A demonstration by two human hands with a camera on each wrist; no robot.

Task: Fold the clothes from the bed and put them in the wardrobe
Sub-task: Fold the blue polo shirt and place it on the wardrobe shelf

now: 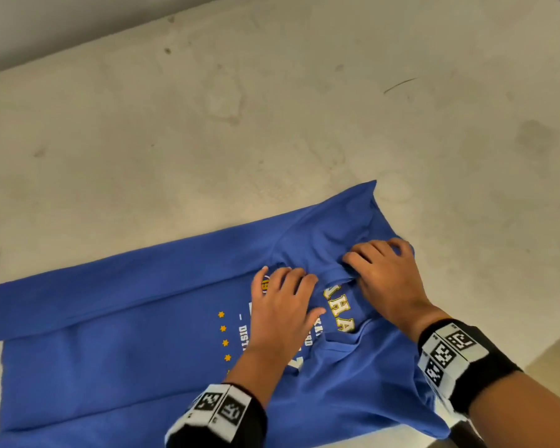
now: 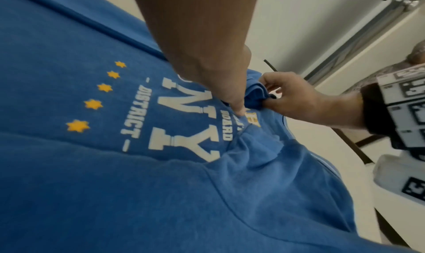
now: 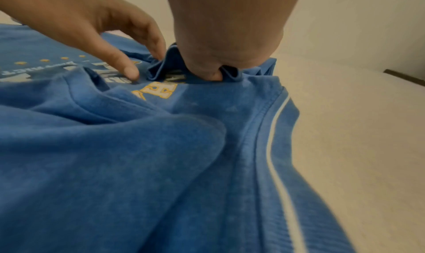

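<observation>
A blue sweatshirt with white and yellow lettering and a row of yellow stars lies flat on the bed, its far long side folded over. My left hand rests on the printed chest, the thumb pressing down on the letters and the fingertips touching a bunched fold beside them. My right hand pinches that bunched fold of blue fabric near the neck end and holds it just above the print. In the right wrist view the sweatshirt fills the foreground, wrinkled, with a pale stripe along one seam.
The beige bed sheet, marked with faint stains, stretches far and to the right of the sweatshirt. A grey wall runs along the top left. The bed's near right corner drops off. A white door with metal fittings stands off to the side.
</observation>
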